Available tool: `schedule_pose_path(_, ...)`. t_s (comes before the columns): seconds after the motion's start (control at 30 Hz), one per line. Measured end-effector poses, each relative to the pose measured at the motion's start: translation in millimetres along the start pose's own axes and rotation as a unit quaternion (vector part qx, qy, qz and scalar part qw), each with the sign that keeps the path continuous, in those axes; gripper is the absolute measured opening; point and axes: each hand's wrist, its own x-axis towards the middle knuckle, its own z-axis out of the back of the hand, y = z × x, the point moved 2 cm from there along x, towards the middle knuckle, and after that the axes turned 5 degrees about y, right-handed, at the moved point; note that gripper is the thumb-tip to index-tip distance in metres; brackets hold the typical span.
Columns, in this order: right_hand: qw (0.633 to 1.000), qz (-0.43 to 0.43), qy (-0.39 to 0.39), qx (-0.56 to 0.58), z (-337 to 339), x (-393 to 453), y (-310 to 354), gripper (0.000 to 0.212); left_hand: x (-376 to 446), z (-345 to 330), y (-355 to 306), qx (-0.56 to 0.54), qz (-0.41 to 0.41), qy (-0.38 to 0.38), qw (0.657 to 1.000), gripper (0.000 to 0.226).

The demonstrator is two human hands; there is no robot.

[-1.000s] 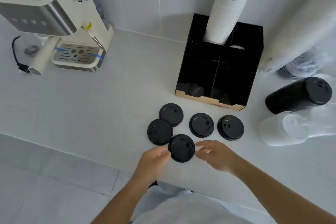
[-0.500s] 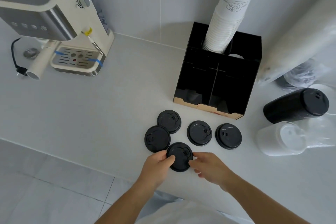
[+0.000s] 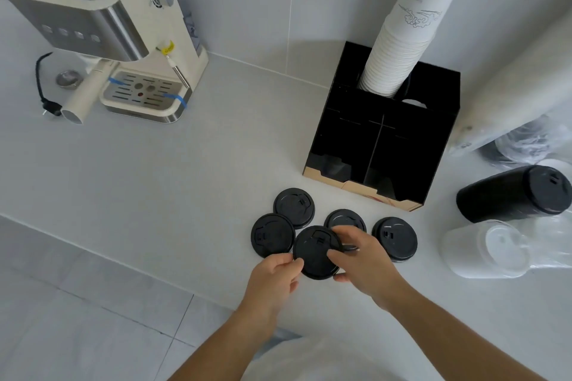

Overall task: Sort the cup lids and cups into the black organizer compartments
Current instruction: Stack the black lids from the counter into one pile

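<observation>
Several black cup lids lie on the white counter in front of the black organizer (image 3: 439, 120). My left hand (image 3: 274, 278) pinches the left edge of the nearest black lid (image 3: 314, 252). My right hand (image 3: 365, 260) grips the same lid's right edge, fingers reaching over it and partly covering a lid behind (image 3: 342, 219). Other lids lie at the left (image 3: 271, 234), behind that (image 3: 294, 203) and at the right (image 3: 394, 238). A tall stack of white paper cups (image 3: 402, 34) stands in the organizer's back left compartment.
A cream espresso machine (image 3: 123, 40) stands at the back left with a plug and cord (image 3: 46, 102) beside it. At the right lie a sleeve of black lids (image 3: 510, 192), a sleeve of clear lids (image 3: 489, 250) and a long wrapped white sleeve (image 3: 520, 96). The counter's front edge runs just below my hands.
Both hands closed in on the nearest lid and took hold of it. My right hand moved forward over its right side, and the lid now seems slightly raised.
</observation>
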Motion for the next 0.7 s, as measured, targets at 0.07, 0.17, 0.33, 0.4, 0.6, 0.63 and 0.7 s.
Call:
schedule_pose_path(0.07,1.000,0.018,0.016,0.002,-2,5,10,0.037,1,6,-2,0.005,-0.011,-0.021,1.000,0.021)
schedule_pose_path(0.17,0.996,0.035,0.077,-0.033,-7,12,24,0.037,2,17,-7,-0.003,-0.024,-0.046,0.999,0.026)
schedule_pose_path(0.33,0.975,0.054,0.116,-0.181,-22,28,42,0.036,5,36,-6,0.049,-0.060,-0.093,0.993,0.015)
schedule_pose_path(0.4,0.959,0.084,0.112,-0.246,-27,36,52,0.037,4,37,-4,0.048,-0.061,-0.111,0.991,0.008)
schedule_pose_path(0.6,0.917,0.141,0.111,-0.355,-48,60,80,0.037,6,40,2,-0.002,-0.044,-0.169,0.985,0.016)
schedule_pose_path(0.63,0.910,0.149,0.113,-0.371,-51,64,82,0.036,8,40,3,-0.001,-0.041,-0.167,0.985,0.018)
schedule_pose_path(0.7,0.894,0.165,0.122,-0.398,-56,70,87,0.033,12,42,6,-0.011,-0.037,-0.169,0.985,0.020)
